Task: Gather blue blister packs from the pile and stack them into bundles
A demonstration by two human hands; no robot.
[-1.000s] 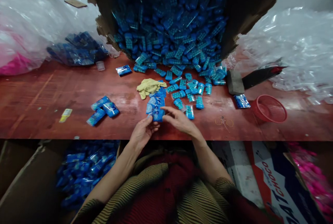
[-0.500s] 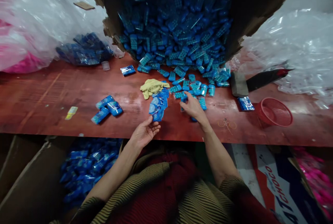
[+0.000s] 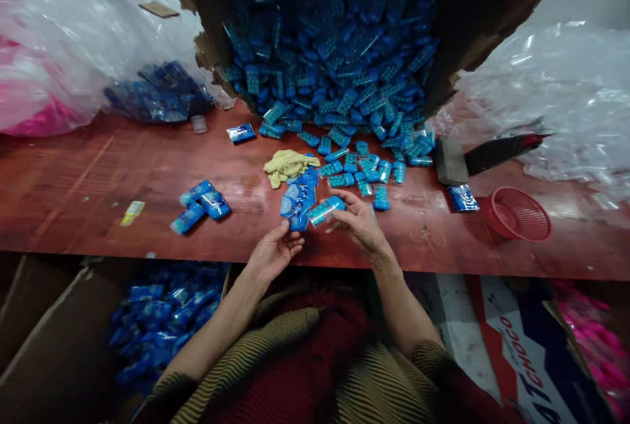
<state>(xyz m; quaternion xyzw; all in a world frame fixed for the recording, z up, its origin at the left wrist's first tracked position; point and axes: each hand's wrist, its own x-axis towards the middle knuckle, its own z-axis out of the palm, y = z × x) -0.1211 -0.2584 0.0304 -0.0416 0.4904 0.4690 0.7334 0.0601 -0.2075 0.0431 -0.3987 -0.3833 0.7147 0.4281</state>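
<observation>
My left hand [image 3: 276, 250] pinches the near edge of a blue printed packet [image 3: 298, 218] between thumb and fingers. It lies at the near end of an overlapping row of similar blue packets [image 3: 301, 188] on the table. A yellowish cloth [image 3: 290, 167] covers the far end of that row. In my right hand [image 3: 360, 222] is a small blue container [image 3: 325, 211] with a clear end and lighter dots, held close to the packet's right side. Several more such containers [image 3: 341, 180] lie loose just beyond my right hand.
A torn cardboard box [image 3: 492, 23] spills blue containers onto the red table [image 3: 98, 214]. Three filled blue packs [image 3: 201, 206] lie left. At right are a grey block [image 3: 451, 161] with a dark blade-like piece, and a red basket [image 3: 520, 214]. Blue packs [image 3: 167, 312] fill a box below.
My right hand has picked up a blue container from the loose group and brought it nearer, beside the packet. My left hand stays on the packet.
</observation>
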